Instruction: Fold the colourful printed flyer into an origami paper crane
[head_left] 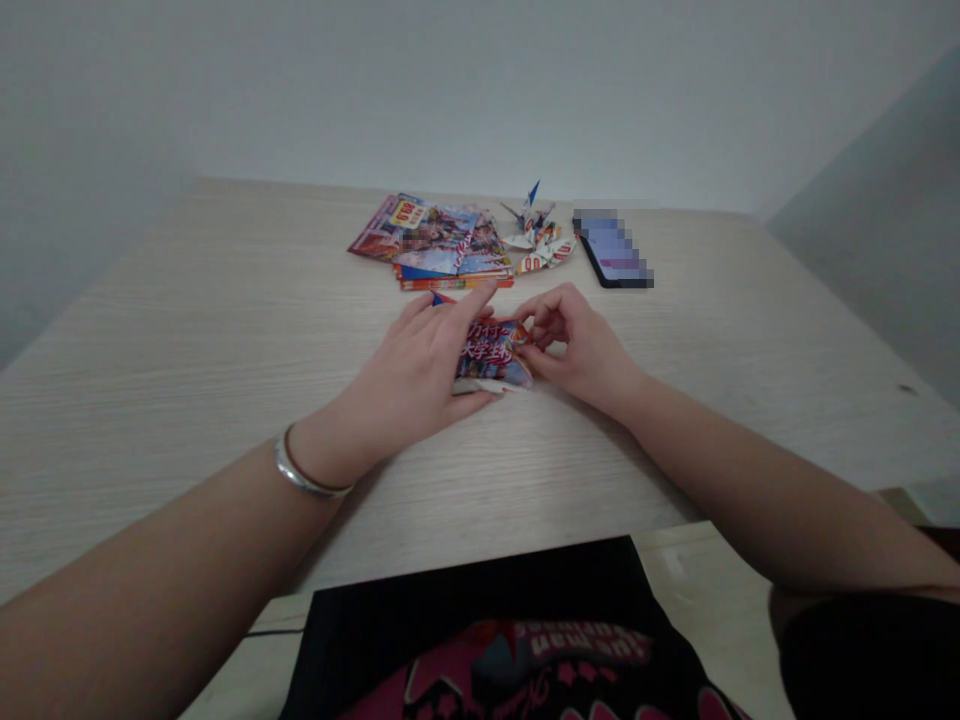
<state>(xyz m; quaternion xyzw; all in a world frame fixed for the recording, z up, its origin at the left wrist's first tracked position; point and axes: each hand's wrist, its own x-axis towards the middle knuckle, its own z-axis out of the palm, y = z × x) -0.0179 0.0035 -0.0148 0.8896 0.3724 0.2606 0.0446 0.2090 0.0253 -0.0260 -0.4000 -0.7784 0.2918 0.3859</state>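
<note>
wall (450, 90): plain grey | table (225, 320): pale wood grain | floor (724, 610): pale | light: dim

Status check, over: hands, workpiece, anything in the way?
Left hand over left part of folded printed paper; right hand at its right edge. Paper on table. Flyers, origami figures, phone beyond; none between hands and paper.
</note>
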